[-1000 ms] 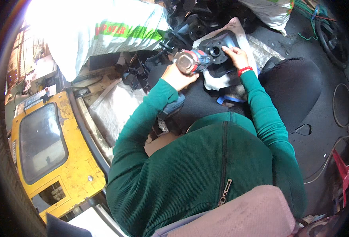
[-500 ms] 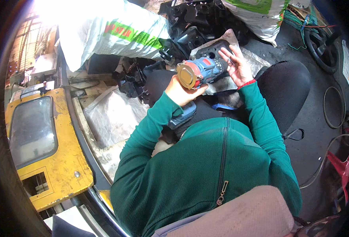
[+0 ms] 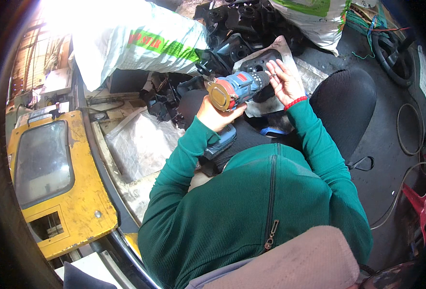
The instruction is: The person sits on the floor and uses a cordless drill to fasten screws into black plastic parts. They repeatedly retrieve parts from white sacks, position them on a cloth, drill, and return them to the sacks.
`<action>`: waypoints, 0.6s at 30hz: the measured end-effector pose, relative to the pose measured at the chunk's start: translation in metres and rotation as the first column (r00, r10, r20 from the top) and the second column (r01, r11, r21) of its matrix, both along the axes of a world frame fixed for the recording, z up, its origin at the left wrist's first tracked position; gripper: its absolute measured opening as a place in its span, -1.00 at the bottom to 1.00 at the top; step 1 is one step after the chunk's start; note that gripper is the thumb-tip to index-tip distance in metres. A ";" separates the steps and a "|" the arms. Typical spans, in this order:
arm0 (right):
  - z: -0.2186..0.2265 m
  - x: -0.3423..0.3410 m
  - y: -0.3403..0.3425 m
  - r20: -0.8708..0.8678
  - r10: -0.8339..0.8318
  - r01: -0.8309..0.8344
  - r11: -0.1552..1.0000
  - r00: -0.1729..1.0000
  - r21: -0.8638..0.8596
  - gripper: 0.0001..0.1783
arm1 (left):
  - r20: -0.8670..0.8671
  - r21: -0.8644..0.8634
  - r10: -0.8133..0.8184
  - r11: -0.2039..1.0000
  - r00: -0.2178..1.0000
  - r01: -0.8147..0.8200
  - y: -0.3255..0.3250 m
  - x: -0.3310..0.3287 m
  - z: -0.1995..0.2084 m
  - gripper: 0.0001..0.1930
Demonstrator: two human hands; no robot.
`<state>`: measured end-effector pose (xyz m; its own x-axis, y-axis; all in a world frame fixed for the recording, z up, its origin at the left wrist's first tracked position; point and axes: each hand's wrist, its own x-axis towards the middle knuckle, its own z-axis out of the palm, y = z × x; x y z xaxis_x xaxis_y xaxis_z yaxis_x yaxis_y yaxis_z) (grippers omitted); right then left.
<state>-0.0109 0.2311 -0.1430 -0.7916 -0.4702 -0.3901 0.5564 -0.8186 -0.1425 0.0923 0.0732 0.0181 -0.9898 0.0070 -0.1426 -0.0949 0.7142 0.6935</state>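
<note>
My left hand is wrapped round the grip of a blue and red cordless drill with a worn gold-coloured rear end. Its black chuck points right, and a blue battery base shows below my wrist. Just beyond the chuck, my right hand is turned palm up with its fingers stretched out. The fingers are close to the drill's tip; whether they touch a bit there I cannot make out. Behind the chuck lies a black moulded part with holes, on a pale sheet.
Black plastic parts are heaped at the far side between two white and green sacks. A yellow machine cover with a window stands at the left. To the right are a black handwheel, a looped cable and a red object.
The drill and my left hand have shifted slightly left and down. My right hand has moved a little left, its palm now turned more upward beside the chuck.
</note>
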 end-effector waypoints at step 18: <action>-0.019 -0.001 -0.009 0.066 0.031 -0.030 0.999 0.997 -0.026 -0.54 | 0.049 -0.181 -0.127 0.974 0.991 0.134 -0.006 -0.010 0.002 -0.42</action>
